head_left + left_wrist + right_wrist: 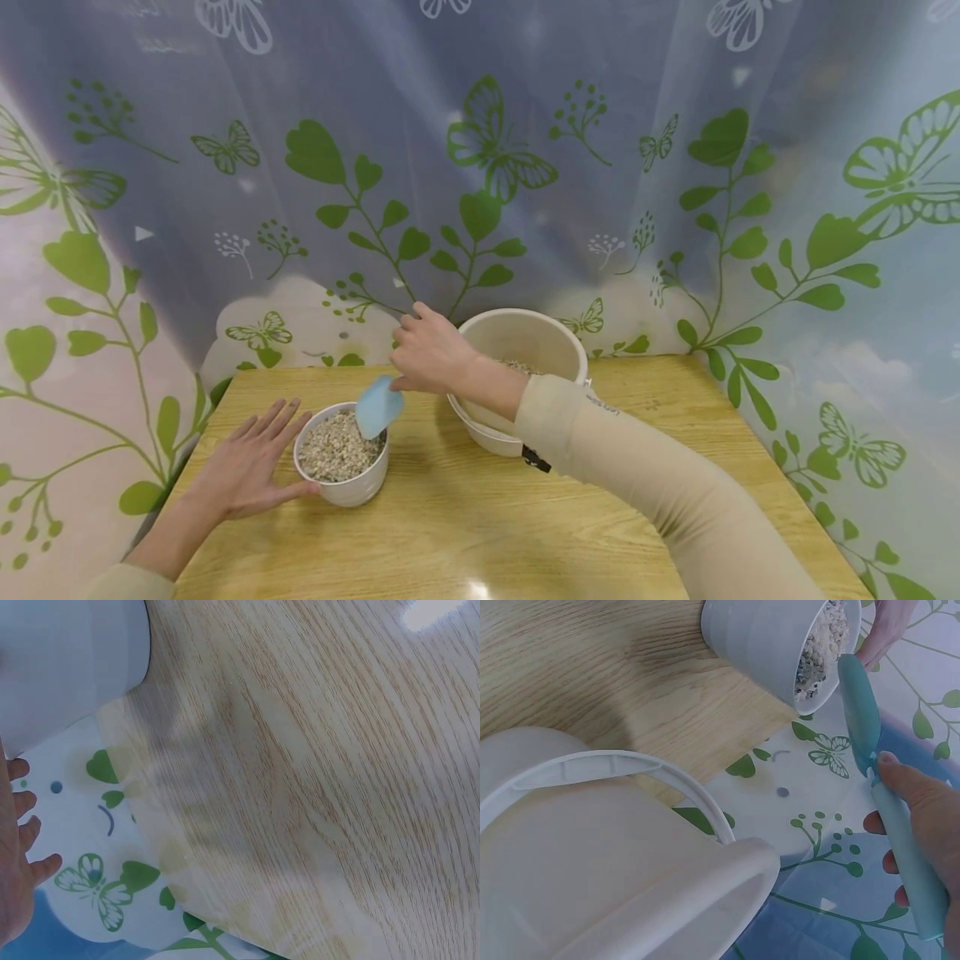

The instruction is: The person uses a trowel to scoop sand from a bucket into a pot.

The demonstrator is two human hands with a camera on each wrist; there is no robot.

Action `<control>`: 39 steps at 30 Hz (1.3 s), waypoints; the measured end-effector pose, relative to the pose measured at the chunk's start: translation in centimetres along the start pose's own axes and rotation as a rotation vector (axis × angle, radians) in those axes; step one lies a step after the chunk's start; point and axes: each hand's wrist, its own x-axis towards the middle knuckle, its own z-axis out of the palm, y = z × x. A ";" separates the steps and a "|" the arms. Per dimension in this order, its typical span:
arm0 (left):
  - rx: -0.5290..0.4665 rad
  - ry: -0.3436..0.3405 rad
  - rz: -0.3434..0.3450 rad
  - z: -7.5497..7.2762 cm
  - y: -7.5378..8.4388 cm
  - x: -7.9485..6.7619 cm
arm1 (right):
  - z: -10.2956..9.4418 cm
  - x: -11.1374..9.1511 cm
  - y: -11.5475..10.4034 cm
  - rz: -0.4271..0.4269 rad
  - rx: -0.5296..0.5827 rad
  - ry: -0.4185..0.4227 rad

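Observation:
My right hand point(433, 348) grips the handle of a light blue plastic trowel point(379, 407). Its blade is over the right rim of a white pot point(358, 492), full of pale, grainy, gravel-like bits point(339, 447). In the right wrist view the trowel point(909, 862) shows its whole handle, with fingers and thumb wrapped round it. My left hand point(251, 467) lies at the pot's left side, fingers straight and spread, the thumb against the pot's front. The left wrist view catches only part of that hand point(16, 855) beside the pot point(71, 667).
A larger off-white bucket point(480, 433) stands right of the pot under my right forearm, with some of the same grainy bits point(519, 367) inside. Its handle point(600, 766) shows in the right wrist view. Behind the wooden table point(450, 542) hangs a leaf-and-butterfly curtain point(592, 208).

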 end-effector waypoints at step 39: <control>0.009 0.011 0.066 -1.8 2.0 2.6 | 5.5 -7.2 2.9 0.042 0.021 0.478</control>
